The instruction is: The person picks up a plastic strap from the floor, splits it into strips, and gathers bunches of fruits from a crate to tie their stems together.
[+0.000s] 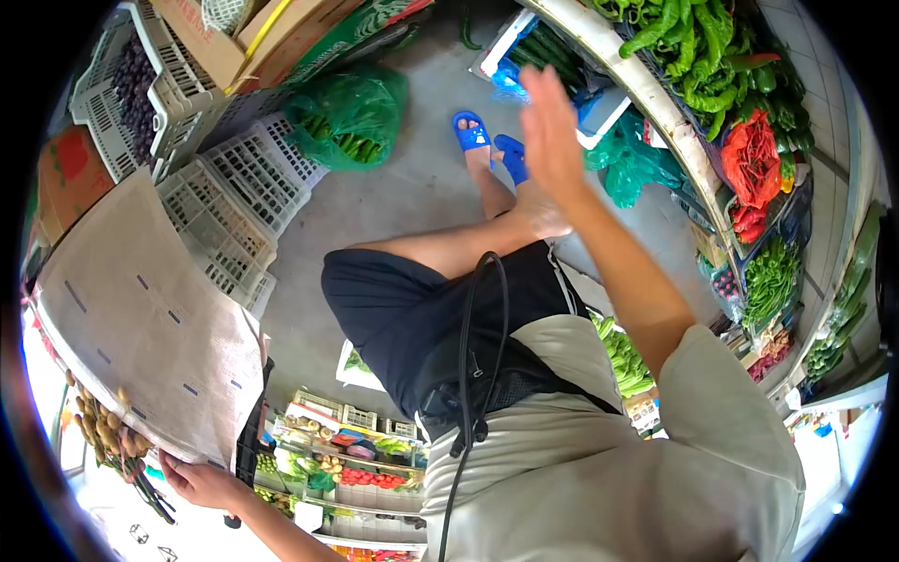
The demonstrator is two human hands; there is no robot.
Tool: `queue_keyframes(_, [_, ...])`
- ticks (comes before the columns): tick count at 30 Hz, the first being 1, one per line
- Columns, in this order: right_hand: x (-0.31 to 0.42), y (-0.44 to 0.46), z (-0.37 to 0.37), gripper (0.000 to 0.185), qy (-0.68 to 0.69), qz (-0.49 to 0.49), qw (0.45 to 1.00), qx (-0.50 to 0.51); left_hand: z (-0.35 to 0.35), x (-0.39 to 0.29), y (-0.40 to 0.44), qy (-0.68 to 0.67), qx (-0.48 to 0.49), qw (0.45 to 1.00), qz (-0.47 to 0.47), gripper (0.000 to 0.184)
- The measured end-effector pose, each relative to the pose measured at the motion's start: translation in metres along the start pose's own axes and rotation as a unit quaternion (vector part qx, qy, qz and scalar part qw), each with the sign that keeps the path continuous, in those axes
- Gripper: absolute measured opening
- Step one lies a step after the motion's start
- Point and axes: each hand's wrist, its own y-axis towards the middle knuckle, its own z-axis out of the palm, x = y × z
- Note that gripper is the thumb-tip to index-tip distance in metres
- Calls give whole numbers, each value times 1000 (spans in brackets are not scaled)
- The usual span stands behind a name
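Observation:
My right hand point(552, 136) is raised in front of me with its fingers stretched out and nothing in it, slightly blurred. Beneath it show my crossed legs and blue slippers point(471, 131). At the lower left, my left hand point(201, 485) has its fingers curled at the lower edge of a large beige sheet point(154, 318) marked with short dark dashes. Part of that grip is hidden. A black cable point(465, 375) hangs over my front, above a black waist bag point(459, 393).
White plastic crates point(220, 225) stand on the left, one with dark grapes point(134, 98). A green bag of vegetables point(351, 117) lies on the floor. Green peppers point(698, 56) and a red net bag point(751, 159) fill the right-hand stall. Stocked produce shelves point(365, 459) are below.

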Motion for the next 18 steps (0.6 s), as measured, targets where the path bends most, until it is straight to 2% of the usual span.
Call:
queue_keyframes(1, [-11,-51,29,45,-19,30,998,45,0,-1,0,18,2,1000,9,37])
queue_keyframes(2, [-14,-108,49,50,-44,21,936,349,0,-2,1,36,3,999,17,37])
queue_keyframes(3, [-15,-163,69,56,-44,-3,784,620,1,-5,-1,34,-1,999,14,38])
queue_keyframes(4, [-4,-192,58,61,-44,9,935,351,0,-3,0,30,-6,999,9,38])
queue_keyframes(5, [-6,-173,58,61,-46,2,937,347,1,0,1,27,5,1000,14,38])
queue_keyframes(6, [-6,-147,58,61,6,137,870,474,0,3,3,26,15,999,18,38])
queue_keyframes(7, [-2,-133,57,61,59,267,764,584,0,4,4,37,0,999,29,37])
queue_keyframes(8, [6,-125,54,61,59,260,765,587,-1,8,6,27,7,999,32,37])
queue_keyframes(10, [13,-120,53,52,-219,239,776,541,2,11,6,20,-5,999,38,36])
queue_keyframes(11, [20,-120,55,52,-219,233,776,543,1,13,7,28,-1,999,43,36])
queue_keyframes(13, [17,-134,76,43,-286,248,801,463,2,9,3,4,-3,999,37,32])
queue_keyframes(14, [9,-142,92,43,-285,242,803,464,2,8,3,-10,0,999,34,32])
queue_keyframes(15, [-2,-153,108,40,-221,148,784,560,2,10,4,-15,6,999,38,32])
queue_keyframes(16, [17,-132,103,37,-153,52,748,644,3,6,2,-10,-2,1000,26,32])
queue_keyframes(17, [40,-114,95,37,-171,186,779,573,4,6,2,-11,-5,1000,24,32])
queue_keyframes(18, [55,-85,80,37,-171,182,781,572,5,7,2,-11,-9,1000,22,32])
